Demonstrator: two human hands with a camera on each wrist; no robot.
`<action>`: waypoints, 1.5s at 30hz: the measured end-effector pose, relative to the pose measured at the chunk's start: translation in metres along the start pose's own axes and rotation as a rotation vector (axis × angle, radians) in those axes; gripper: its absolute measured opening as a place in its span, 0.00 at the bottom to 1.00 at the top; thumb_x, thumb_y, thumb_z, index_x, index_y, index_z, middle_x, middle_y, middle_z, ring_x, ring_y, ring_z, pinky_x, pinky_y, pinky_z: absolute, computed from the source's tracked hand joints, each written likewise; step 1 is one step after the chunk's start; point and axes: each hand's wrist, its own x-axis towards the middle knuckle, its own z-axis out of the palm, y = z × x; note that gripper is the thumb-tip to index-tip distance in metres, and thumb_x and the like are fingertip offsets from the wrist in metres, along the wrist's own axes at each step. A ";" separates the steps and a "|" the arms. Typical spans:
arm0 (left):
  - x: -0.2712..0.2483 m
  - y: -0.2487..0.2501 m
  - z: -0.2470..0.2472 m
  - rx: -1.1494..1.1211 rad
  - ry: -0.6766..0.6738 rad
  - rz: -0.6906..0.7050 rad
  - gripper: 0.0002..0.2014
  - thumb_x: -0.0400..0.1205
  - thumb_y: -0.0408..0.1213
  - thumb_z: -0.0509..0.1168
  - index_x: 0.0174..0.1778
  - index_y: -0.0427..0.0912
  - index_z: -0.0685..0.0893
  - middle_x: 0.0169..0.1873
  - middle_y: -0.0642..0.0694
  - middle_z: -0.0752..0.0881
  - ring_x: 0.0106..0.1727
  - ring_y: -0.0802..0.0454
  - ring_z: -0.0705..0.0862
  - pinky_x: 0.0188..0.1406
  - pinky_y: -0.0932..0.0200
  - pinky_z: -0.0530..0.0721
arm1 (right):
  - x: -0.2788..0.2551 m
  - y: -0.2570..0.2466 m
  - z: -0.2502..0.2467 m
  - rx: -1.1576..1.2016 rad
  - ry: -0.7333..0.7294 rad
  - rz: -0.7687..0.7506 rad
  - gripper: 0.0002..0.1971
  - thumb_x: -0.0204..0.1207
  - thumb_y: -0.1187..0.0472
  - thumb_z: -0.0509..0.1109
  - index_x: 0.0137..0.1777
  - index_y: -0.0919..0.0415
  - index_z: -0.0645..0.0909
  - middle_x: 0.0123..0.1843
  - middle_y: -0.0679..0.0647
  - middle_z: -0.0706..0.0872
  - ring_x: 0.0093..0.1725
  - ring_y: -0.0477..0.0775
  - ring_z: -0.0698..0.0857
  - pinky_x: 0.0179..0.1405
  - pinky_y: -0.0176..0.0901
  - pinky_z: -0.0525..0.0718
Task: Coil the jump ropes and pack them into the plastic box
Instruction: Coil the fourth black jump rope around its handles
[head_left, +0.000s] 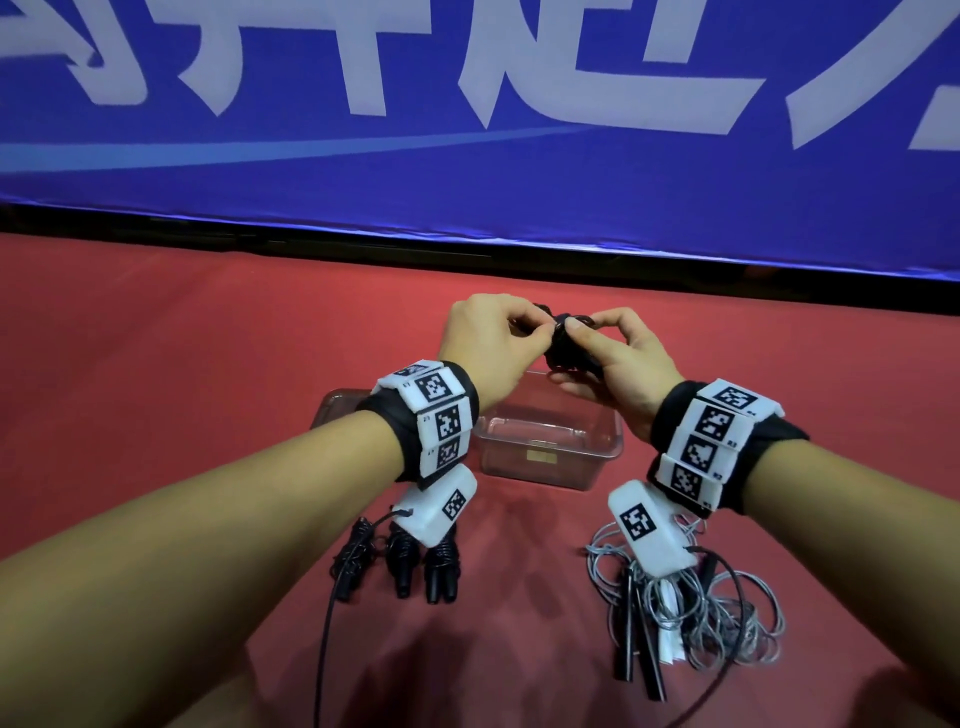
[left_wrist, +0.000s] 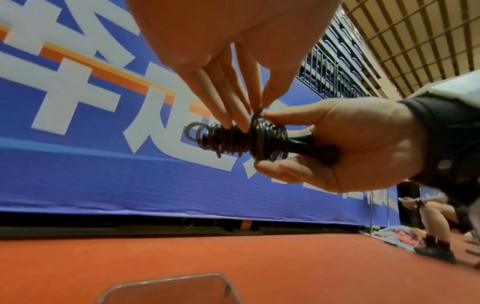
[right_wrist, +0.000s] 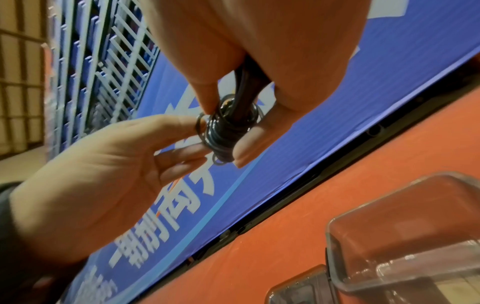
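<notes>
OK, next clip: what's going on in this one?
A person is winding a black jump rope around its handles, above a clear plastic box on the red floor. The right hand grips the handles while the left hand pinches the cord at the coil. The box looks empty. Three wound black ropes lie near the person on the left; a loose grey tangle of ropes waits on the right.

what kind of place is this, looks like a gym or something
Probably an indoor sports hall or arena. A long blue banner with large white lettering runs along the edge of a red floor, and the left wrist view shows tiered blue seats behind railings under a high slatted ceiling.
</notes>
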 end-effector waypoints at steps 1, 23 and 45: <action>0.001 0.002 -0.001 -0.020 -0.017 -0.028 0.04 0.79 0.37 0.75 0.43 0.49 0.95 0.38 0.55 0.93 0.38 0.63 0.87 0.47 0.63 0.86 | 0.000 0.001 -0.001 -0.002 0.006 -0.007 0.12 0.80 0.56 0.75 0.55 0.55 0.74 0.50 0.71 0.90 0.37 0.63 0.89 0.41 0.50 0.91; 0.005 -0.010 -0.010 -0.007 -0.154 -0.068 0.06 0.76 0.33 0.80 0.42 0.49 0.95 0.35 0.56 0.93 0.38 0.59 0.90 0.51 0.55 0.90 | -0.001 0.005 -0.006 -0.090 -0.060 -0.006 0.11 0.80 0.56 0.75 0.56 0.54 0.76 0.54 0.65 0.89 0.41 0.61 0.91 0.47 0.53 0.91; 0.004 -0.012 0.001 -0.024 0.024 -0.356 0.04 0.72 0.36 0.75 0.33 0.44 0.87 0.23 0.50 0.89 0.30 0.54 0.90 0.36 0.61 0.89 | 0.002 0.017 -0.002 -0.144 -0.184 -0.114 0.05 0.88 0.64 0.62 0.60 0.56 0.71 0.57 0.63 0.85 0.45 0.59 0.92 0.40 0.47 0.93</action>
